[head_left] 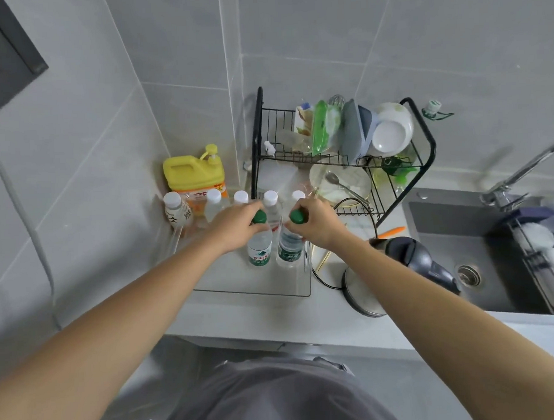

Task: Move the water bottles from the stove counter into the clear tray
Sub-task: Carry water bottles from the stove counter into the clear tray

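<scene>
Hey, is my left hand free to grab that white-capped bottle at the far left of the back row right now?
Probably not yet. Your left hand is gripping a green-capped bottle by its neck. The white-capped bottle stands uncovered by the wall, so once you let go, the way looks open.

Even, cool indoor light, wide-angle view with bent edges.

The grey wall tiles (182, 39) were softly and evenly lit, with no hard glare. Faint shadows fell behind the dish rack (346, 162) on the wall and under the kettle (399, 268). Straight tile seams bowed toward the frame's left and right edges. The centre was fairly sharp; the faucet (521, 173) at the right edge and the lower corners looked smeared and soft.
</scene>
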`<action>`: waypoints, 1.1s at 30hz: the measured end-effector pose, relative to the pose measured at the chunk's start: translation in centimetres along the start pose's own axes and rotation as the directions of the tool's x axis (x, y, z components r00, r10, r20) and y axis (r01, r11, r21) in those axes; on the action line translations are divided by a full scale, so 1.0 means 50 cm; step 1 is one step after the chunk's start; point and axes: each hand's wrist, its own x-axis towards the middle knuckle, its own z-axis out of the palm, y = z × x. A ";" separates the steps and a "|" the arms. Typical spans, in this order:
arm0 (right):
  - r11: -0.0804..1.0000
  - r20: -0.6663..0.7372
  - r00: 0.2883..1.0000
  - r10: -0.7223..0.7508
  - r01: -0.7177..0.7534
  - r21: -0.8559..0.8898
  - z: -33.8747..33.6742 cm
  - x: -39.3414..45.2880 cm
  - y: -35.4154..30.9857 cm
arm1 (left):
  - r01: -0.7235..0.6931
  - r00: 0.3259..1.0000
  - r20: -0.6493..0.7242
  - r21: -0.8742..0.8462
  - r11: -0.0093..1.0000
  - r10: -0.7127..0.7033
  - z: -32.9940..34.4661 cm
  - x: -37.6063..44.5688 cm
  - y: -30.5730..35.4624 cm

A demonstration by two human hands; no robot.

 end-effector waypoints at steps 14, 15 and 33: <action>0.997 0.054 0.997 -0.058 0.061 -0.055 0.008 0.000 0.026 | -0.131 0.989 0.076 0.010 0.991 0.130 0.019 0.029 -0.004; 0.995 0.057 0.996 -0.072 0.076 -0.061 0.007 0.001 0.026 | -0.132 0.988 0.081 0.010 0.991 0.130 0.018 0.028 -0.004; 0.961 0.167 0.969 -0.184 0.213 -0.178 0.003 -0.001 0.029 | -0.040 0.991 0.129 0.126 0.991 0.024 0.008 0.017 0.008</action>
